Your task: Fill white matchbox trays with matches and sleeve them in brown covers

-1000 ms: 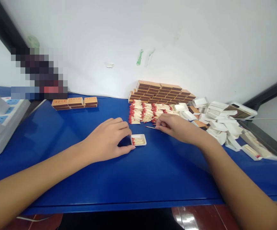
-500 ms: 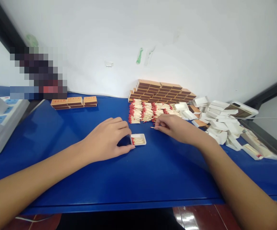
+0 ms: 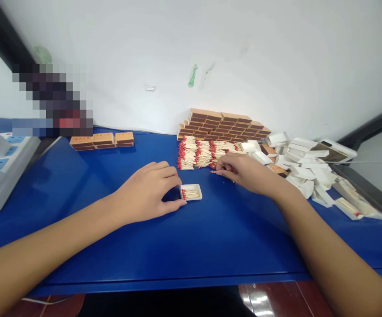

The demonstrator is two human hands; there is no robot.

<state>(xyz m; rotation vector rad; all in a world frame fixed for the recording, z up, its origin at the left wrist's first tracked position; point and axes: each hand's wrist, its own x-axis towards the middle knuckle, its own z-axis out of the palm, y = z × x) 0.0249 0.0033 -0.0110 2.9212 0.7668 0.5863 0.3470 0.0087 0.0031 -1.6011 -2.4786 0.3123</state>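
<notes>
My left hand (image 3: 154, 189) rests on the table with thumb and fingers closed about the left end of a small white matchbox tray (image 3: 196, 198). Several red-tipped matches (image 3: 191, 193) lie inside that tray. To its upper right, my right hand (image 3: 237, 169) pinches thumb against forefinger on matches (image 3: 213, 171); red tips poke out past the fingertips, though how many is unclear. Just behind this hand spreads a heap of loose matches (image 3: 187, 154), partly hidden by the fingers.
Closed matchboxes are stacked (image 3: 230, 125) against the wall, and a shorter row (image 3: 101, 141) sits at left. White empty trays (image 3: 310, 167) pile up on the right, beside a phone-like object (image 3: 334, 150). A power strip (image 3: 2, 167) occupies the far left.
My right hand has shifted slightly up towards the match heap, and more red tips show around its fingers. My left hand and the tray have stayed put.
</notes>
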